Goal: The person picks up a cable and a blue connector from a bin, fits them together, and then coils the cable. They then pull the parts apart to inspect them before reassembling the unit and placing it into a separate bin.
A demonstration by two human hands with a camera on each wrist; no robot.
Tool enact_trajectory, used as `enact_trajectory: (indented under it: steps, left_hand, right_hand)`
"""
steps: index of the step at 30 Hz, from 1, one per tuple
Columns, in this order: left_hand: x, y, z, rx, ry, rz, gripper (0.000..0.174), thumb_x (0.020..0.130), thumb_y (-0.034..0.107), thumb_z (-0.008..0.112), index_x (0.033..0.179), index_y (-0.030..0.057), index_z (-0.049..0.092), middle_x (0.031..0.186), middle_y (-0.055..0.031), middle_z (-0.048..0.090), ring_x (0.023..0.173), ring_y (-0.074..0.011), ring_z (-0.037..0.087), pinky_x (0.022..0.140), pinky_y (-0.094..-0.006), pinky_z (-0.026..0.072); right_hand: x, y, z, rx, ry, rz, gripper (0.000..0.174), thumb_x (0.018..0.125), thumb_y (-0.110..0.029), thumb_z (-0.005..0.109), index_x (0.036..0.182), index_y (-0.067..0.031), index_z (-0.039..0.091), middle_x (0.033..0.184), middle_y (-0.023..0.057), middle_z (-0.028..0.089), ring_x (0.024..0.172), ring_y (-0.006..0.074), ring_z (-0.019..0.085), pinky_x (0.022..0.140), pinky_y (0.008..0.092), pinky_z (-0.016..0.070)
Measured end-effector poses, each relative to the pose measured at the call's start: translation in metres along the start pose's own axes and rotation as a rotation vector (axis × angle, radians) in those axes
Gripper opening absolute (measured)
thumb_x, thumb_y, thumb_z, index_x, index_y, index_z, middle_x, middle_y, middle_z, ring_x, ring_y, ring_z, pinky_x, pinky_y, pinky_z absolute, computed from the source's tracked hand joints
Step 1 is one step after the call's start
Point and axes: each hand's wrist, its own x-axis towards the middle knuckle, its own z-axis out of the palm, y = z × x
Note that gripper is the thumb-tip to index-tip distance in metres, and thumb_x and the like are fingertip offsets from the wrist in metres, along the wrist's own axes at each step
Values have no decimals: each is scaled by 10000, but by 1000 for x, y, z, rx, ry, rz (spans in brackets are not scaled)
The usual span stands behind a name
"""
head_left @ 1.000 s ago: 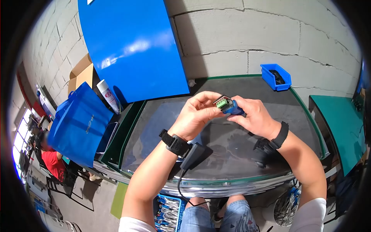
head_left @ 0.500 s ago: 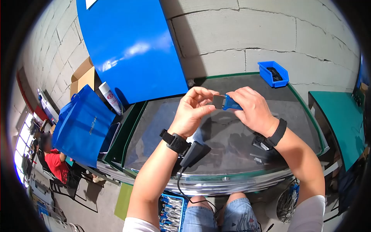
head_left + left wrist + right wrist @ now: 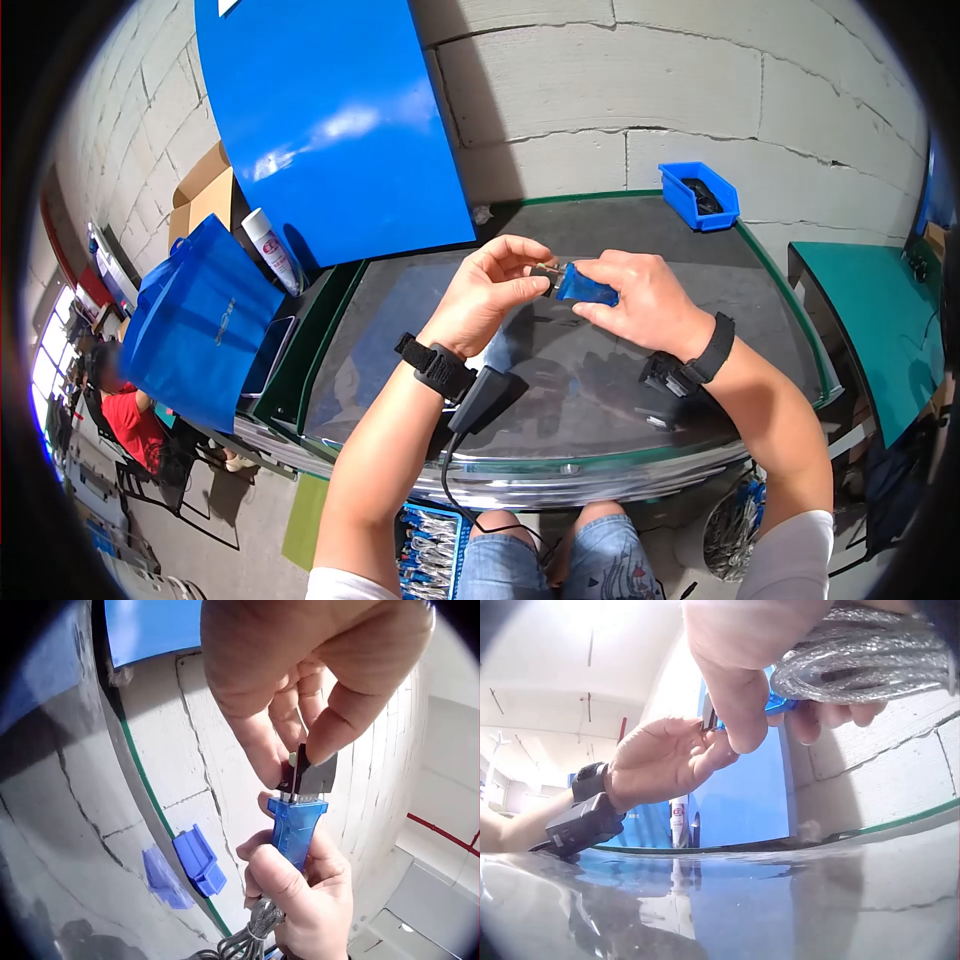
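My right hand (image 3: 645,300) grips a translucent blue cable connector (image 3: 585,287) between thumb and fingers. Its bundled, silvery cable (image 3: 862,660) hangs under the palm in the right wrist view. Between thumb and fingertips, my left hand (image 3: 480,295) pinches a small black adapter (image 3: 315,776) with a bit of pale green on its side. In the left wrist view the adapter lines up with the connector's end, and a strip of metal and pins shows where they meet. Both are held up above the dark tabletop (image 3: 560,390).
A blue bin (image 3: 700,195) with black items stands at the back right. To the left are a spray can (image 3: 270,250), a blue bag (image 3: 205,320) and a large blue panel (image 3: 340,130). Below the table, a basket (image 3: 462,550) holds bundled cables. Someone in red sits far left.
The adapter has been turned, so its green terminal side no longer faces the head camera. The connector has turned too, and metal now shows between the two pieces.
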Motion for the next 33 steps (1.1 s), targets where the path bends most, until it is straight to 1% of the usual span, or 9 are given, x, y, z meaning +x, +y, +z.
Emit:
enact_trajectory:
  steps: [2,4,15,18,21,24,30,32,33]
  left_hand:
    - [-2,-3,-1,6,22,-71,273,752,-36,665,986,56,558,1001,-65,622,896,-126,582,795,-254,479]
    - [0,-5,-4,61,5,-18,265,746,-16,687,968,55,559,964,-61,631,880,-136,590,815,-261,471]
    - [0,-4,-8,4,-49,-32,382,693,-109,643,1027,49,545,1040,-49,580,917,-110,541,825,-232,449]
    - [-1,-5,-9,16,-72,-39,372,719,-85,639,1054,44,539,1046,-50,571,928,-114,551,851,-261,467]
    - [-1,-6,-7,-53,-43,-137,336,776,-28,637,1085,44,524,1032,-42,571,957,-134,581,895,-339,500]
    - [-3,-1,-2,-50,-24,-123,323,789,-5,643,1087,48,529,1018,-33,580,936,-128,592,857,-316,523]
    - [-2,-4,-5,-53,-22,-83,297,796,9,644,1071,60,545,1028,-26,589,929,-124,596,835,-300,533]
    - [-2,-5,-6,-59,-37,-76,296,795,5,642,1070,62,548,1032,-27,589,943,-128,591,841,-302,528]
    - [-2,-4,-6,-63,-47,-70,296,794,2,640,1069,64,550,1036,-28,589,957,-132,586,846,-304,523]
  right_hand:
    - [0,1,1,2,-18,-6,356,664,-183,718,990,-69,632,762,127,594,684,314,592,614,381,480]
    - [0,2,2,7,-34,-17,348,660,-177,716,982,-69,635,756,132,595,683,319,591,612,385,478]
    - [4,3,0,108,-55,32,322,676,-178,710,961,-40,648,764,140,614,682,306,599,625,354,480]
    - [4,3,0,109,-52,25,306,681,-182,707,947,-41,650,762,134,614,682,303,599,623,354,477]
    - [4,6,1,80,-50,32,294,684,-187,706,935,-44,652,754,128,611,675,299,597,616,356,473]
    - [4,4,0,88,-58,79,286,687,-197,709,923,-44,656,772,124,607,681,291,593,615,354,468]
    - [3,20,-4,191,14,11,356,720,-207,712,1023,-41,624,803,48,601,707,203,585,647,322,472]
    - [5,22,-11,554,-256,292,360,753,-183,698,1058,-20,597,779,16,576,696,133,563,636,289,476]
    - [6,17,-17,757,-385,487,323,776,-152,678,1049,-2,593,777,20,569,665,89,552,589,244,468]
